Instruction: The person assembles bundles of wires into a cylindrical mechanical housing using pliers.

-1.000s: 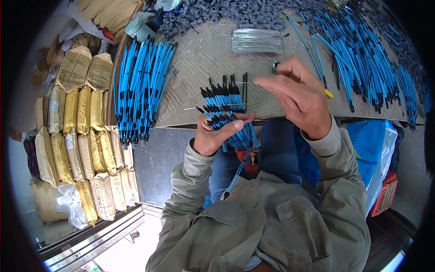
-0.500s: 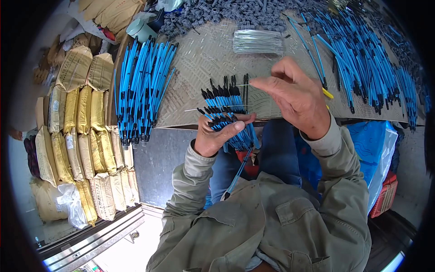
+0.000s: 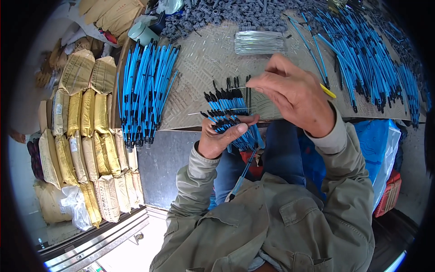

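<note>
My left hand point(image 3: 216, 141) is closed round a bundle of blue strips with black ends point(image 3: 224, 105), held at the table's near edge with its black loop ends fanned in rows. A thin metal wire point(image 3: 195, 113) lies across the bundle, sticking out on the left side. Just right of the bundle, my right hand point(image 3: 297, 93) pinches another thin metal wire point(image 3: 239, 87) between thumb and fingertips. That wire reaches leftward into the upper row of black loops; how many it passes through is too small to tell. Something with a yellow handle point(image 3: 328, 91) shows behind my right hand.
A stack of straight wires point(image 3: 259, 42) lies on the patterned tabletop point(image 3: 190, 86). Blue strip piles lie at left point(image 3: 147, 86) and right point(image 3: 362, 59). Grey plastic fittings point(image 3: 217, 12) are heaped at the back, near a pale green cup point(image 3: 141, 32). Filled sacks point(image 3: 86, 118) stand stacked left.
My right hand has come slightly closer to the bundle, with the wire further left among the upper black loops. My left hand keeps its hold. The whole view has shifted a little.
</note>
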Demonstrator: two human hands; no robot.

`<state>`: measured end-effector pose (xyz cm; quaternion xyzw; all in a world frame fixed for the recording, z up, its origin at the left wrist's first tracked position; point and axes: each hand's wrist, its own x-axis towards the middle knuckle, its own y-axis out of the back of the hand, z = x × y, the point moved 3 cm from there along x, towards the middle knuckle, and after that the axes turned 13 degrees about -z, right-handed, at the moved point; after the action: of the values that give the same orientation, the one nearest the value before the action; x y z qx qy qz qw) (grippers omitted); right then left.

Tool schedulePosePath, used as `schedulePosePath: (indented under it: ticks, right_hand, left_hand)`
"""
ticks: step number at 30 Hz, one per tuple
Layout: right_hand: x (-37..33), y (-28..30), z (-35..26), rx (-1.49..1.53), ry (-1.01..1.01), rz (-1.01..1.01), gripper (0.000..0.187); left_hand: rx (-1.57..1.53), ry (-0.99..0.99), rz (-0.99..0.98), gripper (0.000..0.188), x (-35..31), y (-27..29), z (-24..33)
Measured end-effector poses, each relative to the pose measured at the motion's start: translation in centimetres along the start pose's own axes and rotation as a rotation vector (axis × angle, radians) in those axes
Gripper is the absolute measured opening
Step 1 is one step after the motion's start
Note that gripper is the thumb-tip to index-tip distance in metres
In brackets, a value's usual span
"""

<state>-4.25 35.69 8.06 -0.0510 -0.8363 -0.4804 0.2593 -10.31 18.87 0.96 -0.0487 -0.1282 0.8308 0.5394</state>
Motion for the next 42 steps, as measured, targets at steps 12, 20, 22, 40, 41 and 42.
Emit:
schedulePosePath:
  ticks: [12,20,22,40,41,42]
  right_hand:
    - [0.3,1.2,-1.7,-0.359,-0.053,-0.099,0.020]
    - [0.5,1.2,-2.5,-0.357,-0.030,-0.059,0.013]
    - [0.2,1.2,-2.1,-0.341,-0.032,-0.060,0.013]
    - [0.0,1.0,-2.9,-0.425,-0.058,-0.027,0.013]
    - [0.0,1.0,-2.9,-0.425,-0.058,-0.026,0.013]
    - [0.0,1.1,-3.1,-0.432,-0.070,-0.047,0.014]
  left_hand:
    - [0.038,0.013,-0.002,0.018,0.0,0.0,-0.1]
    - [0.001,-0.003,0.000,0.018,-0.1,-0.1,-0.1]
    - [0.011,-0.002,0.001,0.018,-0.1,0.0,-0.1]
    - [0.027,0.000,-0.023,0.019,-0.1,-0.1,-0.2]
    - [0.024,0.001,-0.023,0.019,-0.1,-0.2,-0.2]
    - [0.025,0.002,-0.022,0.019,-0.1,-0.3,-0.1]
